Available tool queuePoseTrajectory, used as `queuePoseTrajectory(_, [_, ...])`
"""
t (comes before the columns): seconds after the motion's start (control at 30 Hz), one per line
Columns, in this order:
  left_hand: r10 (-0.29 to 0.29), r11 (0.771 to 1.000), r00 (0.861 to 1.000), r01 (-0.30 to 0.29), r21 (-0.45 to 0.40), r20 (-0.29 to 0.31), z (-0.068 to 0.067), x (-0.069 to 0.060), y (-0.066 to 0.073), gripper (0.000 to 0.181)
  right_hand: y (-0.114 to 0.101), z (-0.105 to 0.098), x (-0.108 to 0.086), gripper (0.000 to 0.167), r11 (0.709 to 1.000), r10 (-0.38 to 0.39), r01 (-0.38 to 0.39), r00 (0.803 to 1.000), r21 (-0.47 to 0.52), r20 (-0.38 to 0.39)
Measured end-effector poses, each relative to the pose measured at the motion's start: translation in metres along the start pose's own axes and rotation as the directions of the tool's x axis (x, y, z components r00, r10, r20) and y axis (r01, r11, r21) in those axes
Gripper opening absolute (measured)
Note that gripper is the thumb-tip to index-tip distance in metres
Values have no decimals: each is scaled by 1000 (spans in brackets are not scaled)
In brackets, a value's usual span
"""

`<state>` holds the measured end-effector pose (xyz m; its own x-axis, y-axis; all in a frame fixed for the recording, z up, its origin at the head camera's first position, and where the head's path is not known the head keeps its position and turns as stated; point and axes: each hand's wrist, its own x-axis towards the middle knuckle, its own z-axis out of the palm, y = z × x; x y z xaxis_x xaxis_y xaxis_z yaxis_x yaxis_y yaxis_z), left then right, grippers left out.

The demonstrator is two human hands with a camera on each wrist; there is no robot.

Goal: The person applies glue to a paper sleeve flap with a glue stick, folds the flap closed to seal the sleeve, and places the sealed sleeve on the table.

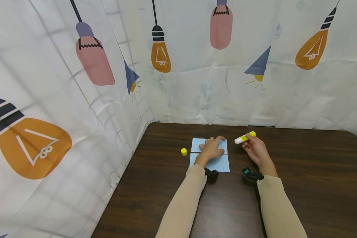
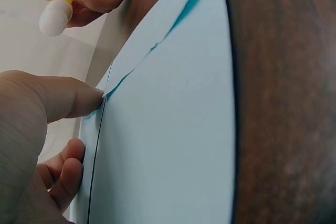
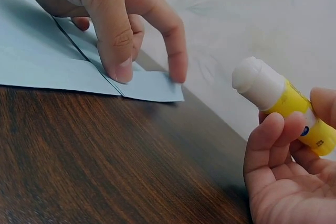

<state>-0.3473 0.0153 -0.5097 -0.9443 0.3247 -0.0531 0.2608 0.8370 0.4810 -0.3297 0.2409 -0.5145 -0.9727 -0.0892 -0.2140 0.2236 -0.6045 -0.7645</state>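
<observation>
A light blue folded paper lies on the table, with a dark line running across its middle. On top of it rests my left hand, its thumb and fingertips pressing near the dark line and the far part. In the left wrist view, the paper shows a loose seam with teal inside. My right hand holds a yellow and white glue stick above the table, to the right of the paper. The glue stick is uncapped, its white end pointing toward the paper and tilted.
A small yellow cap stands on the table to the left of the paper. The dark wooden table reaches back to a white curtain printed with lamps. A black wrist device sits on my right wrist.
</observation>
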Motion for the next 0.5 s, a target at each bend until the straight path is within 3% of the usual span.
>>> queuePoseTrajectory(0.5, [-10,1000,1000,10,-19,7,1,-2,0,35,0,0,1,17,1000,0,0,1000,-11,-9])
